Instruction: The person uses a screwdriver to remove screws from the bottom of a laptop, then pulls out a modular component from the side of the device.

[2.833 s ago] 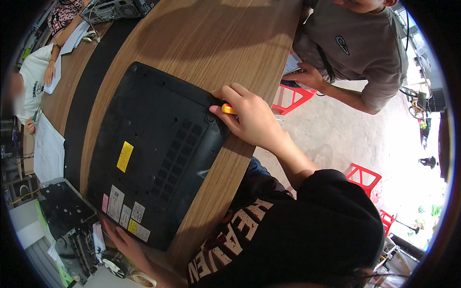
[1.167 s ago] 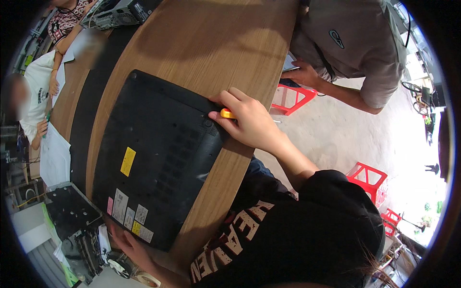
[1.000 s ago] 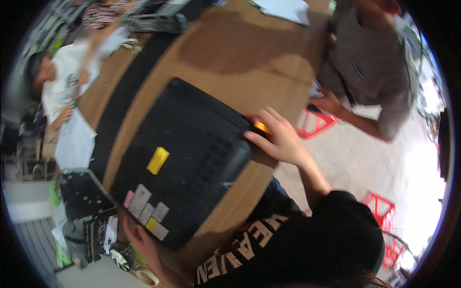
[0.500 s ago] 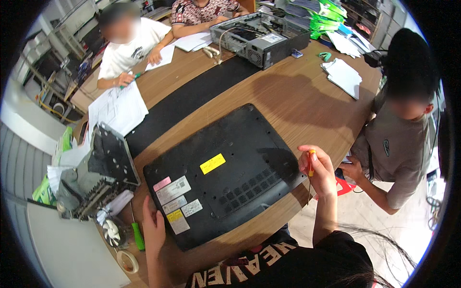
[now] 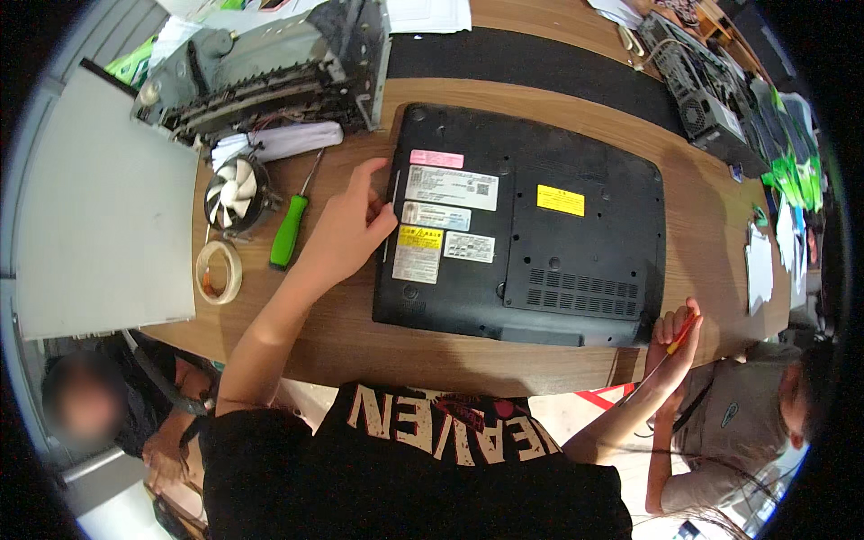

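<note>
Black laptop (image 5: 531,243), one — underside up on the wood-toned desk (image 5: 360,357), labels toward its left end. Left hand (image 5: 349,225): thumb and fingers parted, at the laptop's left edge. Right hand (image 5: 671,357): closed round a yellow-and-red screwdriver (image 5: 682,335), beside the lower right corner. Left of the laptop — green-handled screwdriver (image 5: 287,234), white-bladed fan (image 5: 234,193), tape roll (image 5: 234,270) just below the fan.
</note>
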`<action>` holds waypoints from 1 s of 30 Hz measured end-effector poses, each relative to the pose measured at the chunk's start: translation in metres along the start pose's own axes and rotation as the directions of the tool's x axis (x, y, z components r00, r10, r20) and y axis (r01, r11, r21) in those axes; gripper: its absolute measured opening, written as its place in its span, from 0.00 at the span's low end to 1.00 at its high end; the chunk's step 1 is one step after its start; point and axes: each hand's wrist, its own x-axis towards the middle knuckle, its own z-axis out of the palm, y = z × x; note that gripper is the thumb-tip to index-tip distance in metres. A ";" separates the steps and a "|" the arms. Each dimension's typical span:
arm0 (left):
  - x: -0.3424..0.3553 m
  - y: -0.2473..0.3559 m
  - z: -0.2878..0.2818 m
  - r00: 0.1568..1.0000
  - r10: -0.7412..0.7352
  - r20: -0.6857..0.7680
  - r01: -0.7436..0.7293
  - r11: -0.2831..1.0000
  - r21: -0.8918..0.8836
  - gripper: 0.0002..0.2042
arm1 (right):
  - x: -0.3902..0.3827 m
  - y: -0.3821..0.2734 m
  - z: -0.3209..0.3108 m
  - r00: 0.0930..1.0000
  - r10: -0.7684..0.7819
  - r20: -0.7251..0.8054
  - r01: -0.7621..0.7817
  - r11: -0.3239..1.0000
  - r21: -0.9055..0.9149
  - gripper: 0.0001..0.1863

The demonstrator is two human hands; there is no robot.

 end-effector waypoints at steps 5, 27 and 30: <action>-0.002 -0.002 0.007 1.000 -0.013 -0.003 0.013 1.000 0.012 0.24 | -0.001 0.001 -0.003 1.000 0.003 -0.016 -0.004 0.998 -0.061 0.19; -0.015 -0.044 -0.022 0.989 -0.142 -0.042 0.130 0.966 -0.224 0.22 | 0.000 0.002 0.006 0.997 -0.043 -0.058 0.034 0.988 -0.147 0.20; -0.014 -0.044 -0.019 0.986 -0.161 -0.046 0.147 0.964 -0.223 0.21 | 0.000 0.002 0.007 0.997 -0.046 -0.068 0.035 0.987 -0.157 0.20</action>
